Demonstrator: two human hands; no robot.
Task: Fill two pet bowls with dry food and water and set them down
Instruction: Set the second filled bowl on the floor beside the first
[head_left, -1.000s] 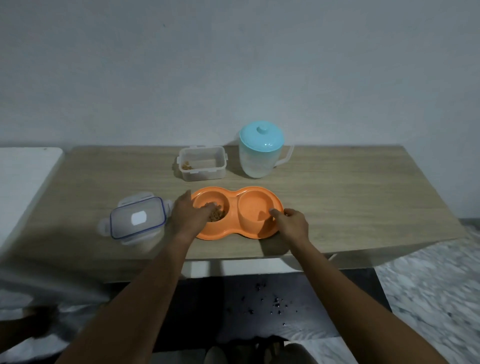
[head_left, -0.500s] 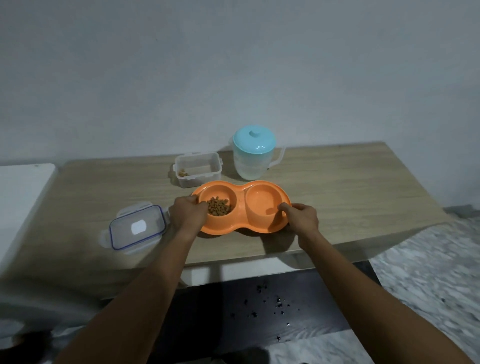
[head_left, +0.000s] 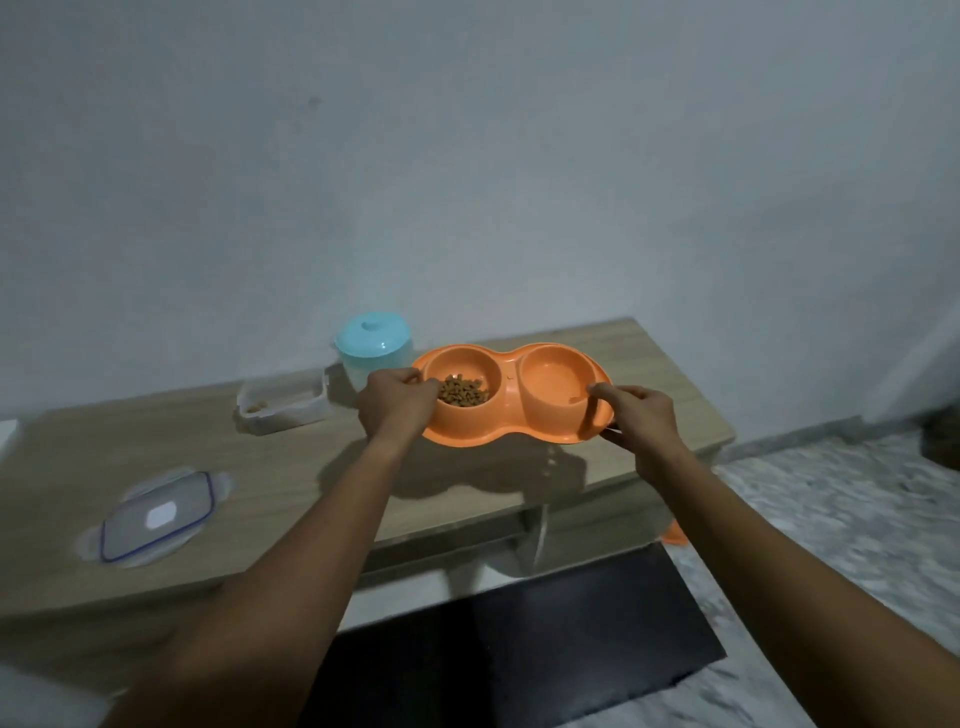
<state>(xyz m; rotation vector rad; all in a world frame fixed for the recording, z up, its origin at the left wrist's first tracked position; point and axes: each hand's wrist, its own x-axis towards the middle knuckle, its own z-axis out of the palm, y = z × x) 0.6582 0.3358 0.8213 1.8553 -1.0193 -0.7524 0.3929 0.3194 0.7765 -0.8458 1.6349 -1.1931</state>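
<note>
Both bare arms are reaching up from the lower corners of the frame toward its centre, with the forearms converging. The left hand (head_left: 397, 410) is gripping the left end of the bowl (head_left: 511, 415), its fingers curling over the rim and its back facing the camera. The right hand (head_left: 641, 423) is pinching the right end, one digit hooking over the rim and the others tucking beneath. Both wrists are sitting roughly level, the right one slightly lower in the frame.
</note>
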